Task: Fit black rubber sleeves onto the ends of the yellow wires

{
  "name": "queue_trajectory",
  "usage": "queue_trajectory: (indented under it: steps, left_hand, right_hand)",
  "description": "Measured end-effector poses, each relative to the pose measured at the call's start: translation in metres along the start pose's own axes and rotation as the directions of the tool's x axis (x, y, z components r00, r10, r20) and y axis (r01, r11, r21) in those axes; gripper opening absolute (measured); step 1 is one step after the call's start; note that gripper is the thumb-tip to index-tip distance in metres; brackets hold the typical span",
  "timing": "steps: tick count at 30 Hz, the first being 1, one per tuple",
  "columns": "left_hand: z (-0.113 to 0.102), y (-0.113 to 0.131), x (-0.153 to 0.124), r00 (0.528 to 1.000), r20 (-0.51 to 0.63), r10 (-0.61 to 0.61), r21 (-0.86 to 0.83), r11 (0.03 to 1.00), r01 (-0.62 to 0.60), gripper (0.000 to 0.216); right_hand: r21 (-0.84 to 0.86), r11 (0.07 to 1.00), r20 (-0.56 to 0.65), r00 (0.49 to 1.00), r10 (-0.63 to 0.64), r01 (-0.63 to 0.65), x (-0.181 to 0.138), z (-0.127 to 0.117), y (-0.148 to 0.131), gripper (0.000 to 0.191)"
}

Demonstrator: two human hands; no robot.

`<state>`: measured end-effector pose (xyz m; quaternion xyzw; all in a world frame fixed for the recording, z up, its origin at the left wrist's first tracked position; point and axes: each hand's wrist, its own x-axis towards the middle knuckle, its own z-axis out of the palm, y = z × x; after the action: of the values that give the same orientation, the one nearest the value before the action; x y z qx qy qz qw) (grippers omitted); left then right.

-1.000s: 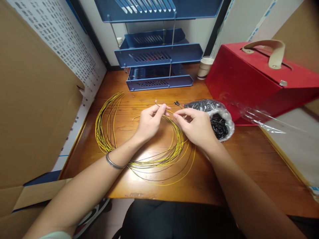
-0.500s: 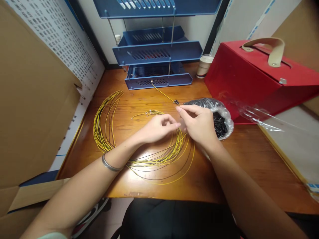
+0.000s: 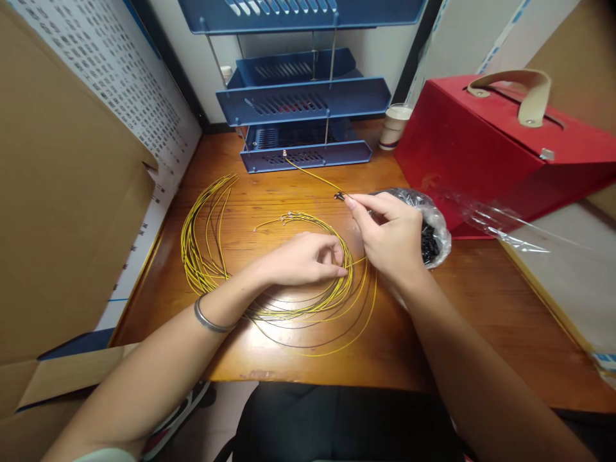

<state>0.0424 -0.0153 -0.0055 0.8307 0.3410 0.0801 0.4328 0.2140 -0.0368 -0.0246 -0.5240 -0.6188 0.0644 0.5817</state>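
Note:
My right hand is closed in a pinch, thumb against index finger, over the coil's right side. It grips a yellow wire together with small black pieces at the fingertips. The wire's far end, with a small metal tip, sticks out toward the trays. My left hand, palm turned inward, hovers at the coil of yellow and dark wires. Its fingers are loosely curled with a gap to the thumb, and nothing shows between them. Behind my right hand lies a clear plastic bag of black pieces.
A second wire bundle curves on the left of the wooden table. Blue stacked trays stand at the back, beside a paper cup. A red box occupies the right, and cardboard the left.
My left hand has moved down, away from the right fingertips and onto the coil. My right hand has risen slightly, and the wire's metal tip has shifted a little left.

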Motion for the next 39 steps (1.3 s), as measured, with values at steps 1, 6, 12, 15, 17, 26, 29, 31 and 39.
queue_trajectory:
  steps: [1,6,12,15,17,26,29,31,39]
  left_hand:
    - [-0.001,0.001,-0.001,1.0,0.024,-0.012,-0.028,1.0,0.013,0.02]
    - [-0.001,0.0,-0.003,0.996,0.059,-0.069,-0.129,0.989,0.076,0.016]
    - [0.005,-0.007,0.005,0.963,-0.25,0.104,-0.016,0.994,-0.111,0.022]
    - [0.004,-0.01,0.007,0.913,-0.379,0.148,-0.002,0.987,-0.16,0.024]
    - [0.003,-0.009,0.007,0.872,-0.466,0.149,-0.073,0.976,-0.206,0.027]
    - [-0.003,-0.006,0.012,0.729,-0.682,-0.056,-0.397,0.865,-0.306,0.024]
    - [-0.007,-0.009,0.015,0.693,-0.702,-0.165,-0.492,0.816,-0.303,0.024]
    - [-0.01,-0.01,0.016,0.675,-0.707,-0.212,-0.526,0.796,-0.3,0.024]
    - [-0.028,-0.005,0.002,0.882,-0.382,-0.276,-0.316,0.936,0.156,0.044]
  right_hand:
    - [0.004,1.0,-0.021,1.0,-0.016,0.017,0.0,-0.001,-0.001,0.02]
    - [0.064,0.998,-0.057,0.998,-0.006,0.009,-0.001,0.0,-0.007,0.02]
    - [0.195,0.977,0.157,0.986,0.055,-0.086,-0.006,0.005,-0.008,0.023]
    - [0.205,0.974,0.257,0.966,0.04,-0.095,-0.007,0.005,-0.004,0.028]
    - [0.182,0.98,0.261,0.965,0.035,-0.085,-0.007,0.004,-0.003,0.029]
    - [0.231,0.949,0.38,0.918,0.116,-0.216,-0.012,0.007,-0.009,0.038]
    - [0.2,0.887,0.491,0.826,0.276,-0.416,-0.015,0.005,-0.006,0.024]
    - [0.165,0.845,0.583,0.741,0.332,-0.509,-0.017,-0.001,-0.004,0.019]
    - [0.298,0.776,0.589,0.747,0.309,-0.555,-0.027,-0.009,0.005,0.023]
